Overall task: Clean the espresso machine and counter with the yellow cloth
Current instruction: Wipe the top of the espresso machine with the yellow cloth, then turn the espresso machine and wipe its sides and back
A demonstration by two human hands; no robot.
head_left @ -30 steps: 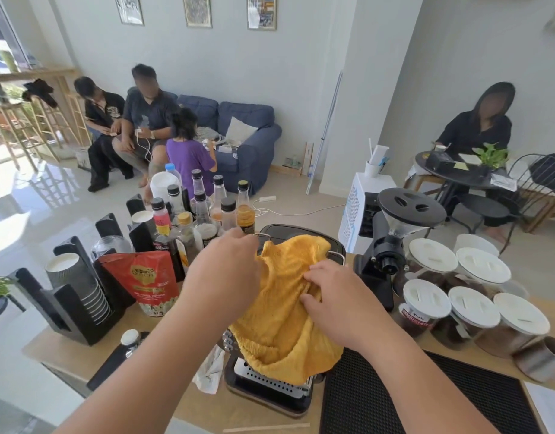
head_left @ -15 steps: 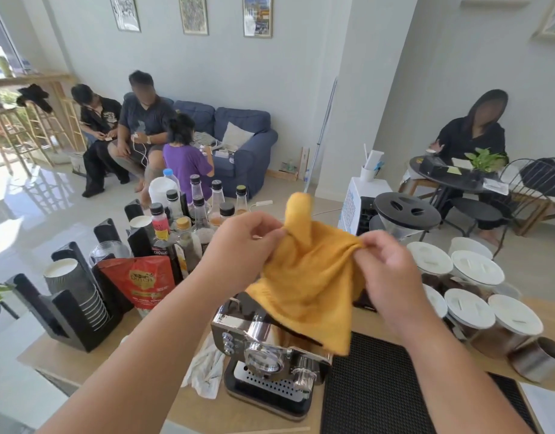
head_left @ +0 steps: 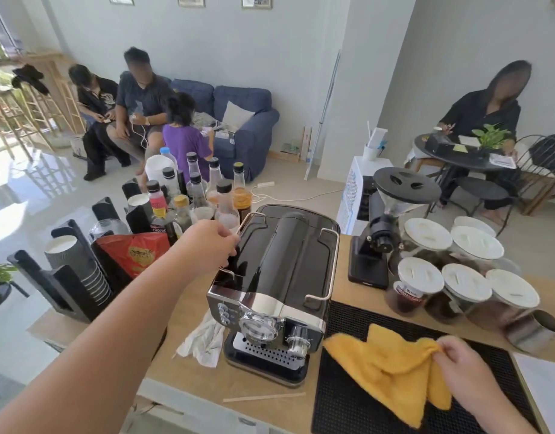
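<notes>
So the yellow cloth (head_left: 392, 374) is lying spread on the black rubber mat (head_left: 348, 411) just right of the espresso machine (head_left: 282, 270), with the right hand (head_left: 467, 368) pinching one bunched corner in a closed grip. It looks soft and floppy, basically weightless, so I'd ball it up in the palm for wiping rather than hold it by a corner. The left hand (head_left: 212, 242) is curled closed around the chrome rail at the machine's top left edge, probably to steady it. That glossy black top looks slick and likely shows smears. The tabletop (head_left: 194, 380) is crowded: syrup bottles (head_left: 221, 195) just behind the left hand, a red bag (head_left: 135, 253), cup holders (head_left: 66, 277), a grinder (head_left: 382, 233), lidded jars (head_left: 442, 270), a crumpled white wipe (head_left: 204, 341) touching the machine's base, and a wooden stick (head_left: 263, 397) in front.
</notes>
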